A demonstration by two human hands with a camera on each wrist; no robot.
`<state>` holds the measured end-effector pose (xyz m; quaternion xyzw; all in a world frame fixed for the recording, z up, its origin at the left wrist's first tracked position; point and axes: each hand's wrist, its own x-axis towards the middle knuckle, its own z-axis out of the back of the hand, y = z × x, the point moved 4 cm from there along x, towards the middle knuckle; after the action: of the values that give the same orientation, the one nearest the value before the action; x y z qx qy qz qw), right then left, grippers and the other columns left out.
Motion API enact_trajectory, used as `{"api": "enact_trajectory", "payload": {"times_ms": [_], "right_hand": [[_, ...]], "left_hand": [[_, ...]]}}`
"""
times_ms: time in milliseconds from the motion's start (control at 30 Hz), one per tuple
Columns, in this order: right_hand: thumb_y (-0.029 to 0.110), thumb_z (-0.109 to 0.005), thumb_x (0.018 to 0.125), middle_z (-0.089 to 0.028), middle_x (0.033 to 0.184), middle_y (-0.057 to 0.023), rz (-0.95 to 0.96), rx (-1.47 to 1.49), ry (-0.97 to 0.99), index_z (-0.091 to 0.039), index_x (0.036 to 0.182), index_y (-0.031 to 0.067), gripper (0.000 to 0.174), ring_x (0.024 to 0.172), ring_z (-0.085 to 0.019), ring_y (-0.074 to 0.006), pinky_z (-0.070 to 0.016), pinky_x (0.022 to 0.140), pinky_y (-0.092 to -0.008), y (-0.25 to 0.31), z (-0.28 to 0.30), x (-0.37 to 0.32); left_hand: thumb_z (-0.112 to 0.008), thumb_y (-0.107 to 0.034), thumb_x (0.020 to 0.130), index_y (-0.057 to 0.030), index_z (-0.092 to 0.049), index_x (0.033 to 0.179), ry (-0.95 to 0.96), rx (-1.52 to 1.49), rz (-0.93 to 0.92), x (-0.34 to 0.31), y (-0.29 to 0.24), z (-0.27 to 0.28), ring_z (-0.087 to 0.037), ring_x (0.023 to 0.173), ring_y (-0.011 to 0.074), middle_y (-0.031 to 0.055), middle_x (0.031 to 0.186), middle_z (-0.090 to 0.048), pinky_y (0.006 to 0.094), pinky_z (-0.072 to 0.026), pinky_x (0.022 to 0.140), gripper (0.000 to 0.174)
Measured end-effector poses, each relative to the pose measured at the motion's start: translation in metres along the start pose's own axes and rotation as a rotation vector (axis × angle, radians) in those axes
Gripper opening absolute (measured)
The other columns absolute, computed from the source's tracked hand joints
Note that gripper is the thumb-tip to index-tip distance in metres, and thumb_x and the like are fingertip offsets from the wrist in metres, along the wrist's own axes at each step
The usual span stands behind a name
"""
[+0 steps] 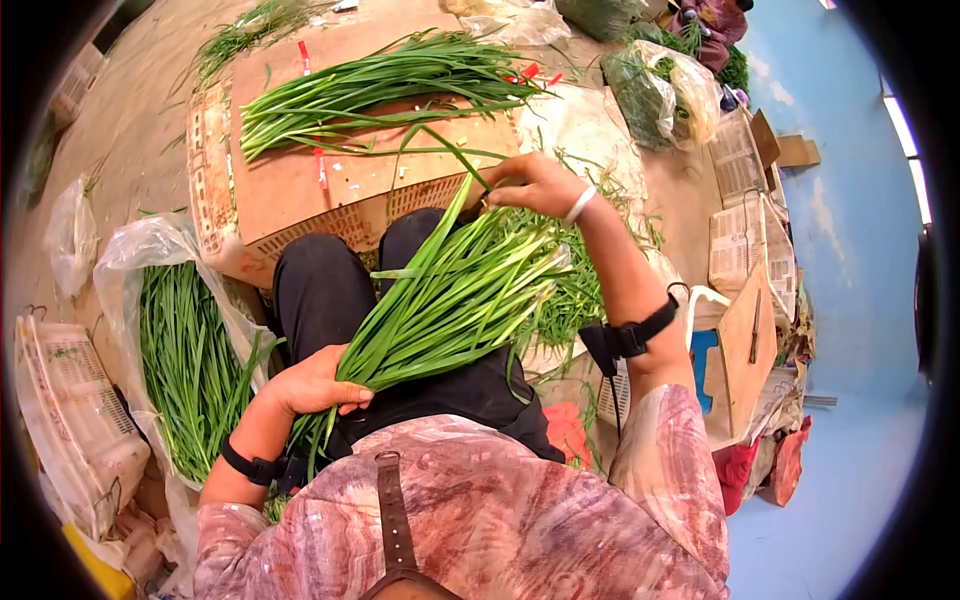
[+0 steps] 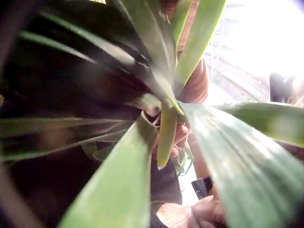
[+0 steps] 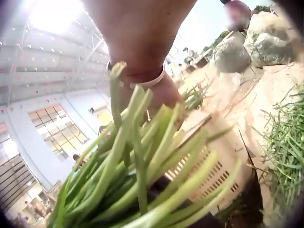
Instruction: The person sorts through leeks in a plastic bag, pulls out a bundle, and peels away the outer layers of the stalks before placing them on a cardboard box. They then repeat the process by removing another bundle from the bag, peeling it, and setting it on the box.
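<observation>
A loose bunch of garlic chives [image 1: 460, 300] lies slanting across the person's lap, leaf tips toward the left and pale cut ends toward the right. The left hand [image 1: 318, 382] grips the bunch near its leafy end, thumb laid over the leaves. Beyond the bunch, the right hand [image 1: 540, 187] pinches a dark green chive blade [image 1: 455, 155] between thumb and fingers, and the blade bends toward the board. In the right wrist view the pale chive stems [image 3: 142, 156] fan out in front of the right hand [image 3: 161, 97].
Ahead, a board [image 1: 400, 185] on plastic crates [image 1: 215, 185] carries another chive pile [image 1: 380, 90] over red strips [image 1: 322, 168]. To the left, an open plastic bag [image 1: 150, 240] holds more chives. Trimmings [image 1: 575, 300] lie right of the lap. A full bag [image 1: 650, 95] stands farther off.
</observation>
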<state>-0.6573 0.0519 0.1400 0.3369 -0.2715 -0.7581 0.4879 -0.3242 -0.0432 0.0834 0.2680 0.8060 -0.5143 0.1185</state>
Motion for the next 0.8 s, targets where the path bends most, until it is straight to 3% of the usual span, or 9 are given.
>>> {"api": "enact_trajectory", "payload": {"times_ms": [100,233,367,433,500,567,667,700,800], "right_hand": [[0.007,-0.064,0.078,-0.067,0.077,-0.0098,-0.050,0.184,0.033,-0.065,0.088,-0.0053,0.016,0.064,-0.060,-0.0121,-0.0499,0.061,-0.0292,-0.005,-0.018,0.005],[0.008,-0.064,0.078,-0.064,0.065,-0.0066,-0.195,0.154,-0.398,-0.065,0.078,-0.0042,0.013,0.052,-0.057,-0.0112,-0.0466,0.049,-0.0262,-0.024,0.000,-0.007],[0.017,-0.069,0.076,-0.065,0.070,-0.0126,-0.427,0.579,-0.822,-0.064,0.081,-0.0055,0.024,0.054,-0.061,-0.0177,-0.0504,0.054,-0.0309,-0.068,0.049,-0.042],[0.028,-0.072,0.072,-0.065,0.080,-0.0195,-0.597,-0.413,-0.602,-0.064,0.090,-0.0052,0.038,0.066,-0.065,-0.0275,-0.0519,0.065,-0.0361,-0.070,0.075,-0.054],[0.035,-0.073,0.069,-0.064,0.088,-0.0232,-0.811,-0.737,-0.523,-0.062,0.099,-0.0052,0.052,0.080,-0.064,-0.0336,-0.0504,0.073,-0.0386,-0.065,0.073,-0.058],[0.035,-0.072,0.070,-0.064,0.093,-0.0230,-0.347,-0.687,-0.602,-0.059,0.107,-0.0059,0.057,0.085,-0.064,-0.0329,-0.0500,0.074,-0.0392,-0.058,0.064,-0.053],[0.036,-0.058,0.087,-0.064,0.093,-0.0110,-0.474,0.360,-0.291,-0.056,0.114,0.0020,0.043,0.065,-0.061,-0.0114,-0.0502,0.055,-0.0240,-0.045,0.019,-0.046],[0.040,-0.052,0.090,-0.064,0.092,-0.0106,-0.564,0.503,-0.194,-0.057,0.113,0.0014,0.045,0.063,-0.060,-0.0133,-0.0506,0.057,-0.0253,-0.050,0.006,-0.047],[0.042,-0.050,0.089,-0.063,0.097,-0.0093,-0.339,0.651,-0.079,-0.058,0.109,-0.0023,0.049,0.074,-0.062,-0.0159,-0.0531,0.068,-0.0317,-0.040,-0.022,-0.049]], "left_hand": [[-0.066,-0.007,0.076,0.0008,-0.053,0.097,-0.015,-0.032,-0.024,0.001,0.000,0.002,-0.049,0.050,0.0119,0.0077,0.070,-0.057,0.0235,-0.0406,0.047,0.026],[-0.067,-0.007,0.076,0.0006,-0.053,0.096,0.016,-0.037,-0.002,-0.001,0.003,0.004,-0.050,0.050,0.0117,0.0079,0.070,-0.058,0.0236,-0.0404,0.047,0.026],[-0.066,-0.007,0.075,0.0007,-0.053,0.096,-0.001,-0.074,-0.014,-0.002,0.005,0.005,-0.049,0.050,0.0113,0.0078,0.070,-0.057,0.0234,-0.0404,0.047,0.026],[-0.065,-0.005,0.077,-0.0009,-0.051,0.095,0.032,-0.012,0.010,-0.002,0.002,0.005,-0.049,0.051,0.0100,0.0059,0.070,-0.057,0.0228,-0.0412,0.049,0.023],[-0.067,-0.007,0.075,-0.0002,-0.053,0.096,0.013,-0.018,-0.003,-0.002,0.000,0.004,-0.049,0.051,0.0104,0.0062,0.070,-0.057,0.0230,-0.0407,0.048,0.026],[-0.069,-0.008,0.073,0.0006,-0.054,0.097,0.006,-0.026,0.002,-0.001,0.001,0.003,-0.049,0.050,0.0107,0.0064,0.069,-0.056,0.0231,-0.0402,0.047,0.029],[-0.071,-0.008,0.070,0.0001,-0.053,0.100,0.024,0.055,-0.047,-0.002,-0.002,0.005,-0.049,0.050,0.0099,0.0047,0.069,-0.056,0.0234,-0.0403,0.047,0.036],[-0.071,-0.008,0.070,0.0001,-0.053,0.100,0.026,0.058,-0.052,-0.002,-0.002,0.004,-0.049,0.050,0.0099,0.0047,0.069,-0.056,0.0234,-0.0403,0.047,0.036],[-0.073,-0.009,0.067,0.0006,-0.054,0.098,-0.070,0.011,-0.111,-0.009,-0.005,0.000,-0.049,0.050,0.0099,0.0055,0.070,-0.057,0.0229,-0.0397,0.045,0.037]]}}
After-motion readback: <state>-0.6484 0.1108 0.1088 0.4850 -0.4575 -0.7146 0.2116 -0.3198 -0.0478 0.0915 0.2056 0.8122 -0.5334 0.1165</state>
